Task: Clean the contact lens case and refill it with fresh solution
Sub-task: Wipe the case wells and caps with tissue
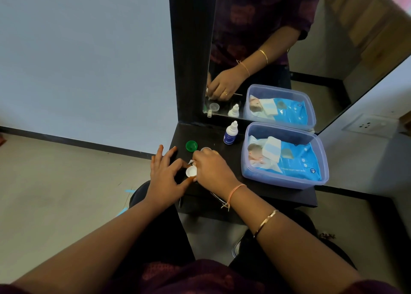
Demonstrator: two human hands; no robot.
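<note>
At frame centre the left hand (165, 176) is pinching the case (191, 172); the right hand (211, 167), fingers curled, is holding a white scrap (190, 161) against it.

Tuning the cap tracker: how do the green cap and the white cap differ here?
The green cap lies free on the dark shelf; the white cap is pinched between the left hand and right hand. The green cap sits nearer the mirror, the white cap nearer the person. Both are round.
</note>
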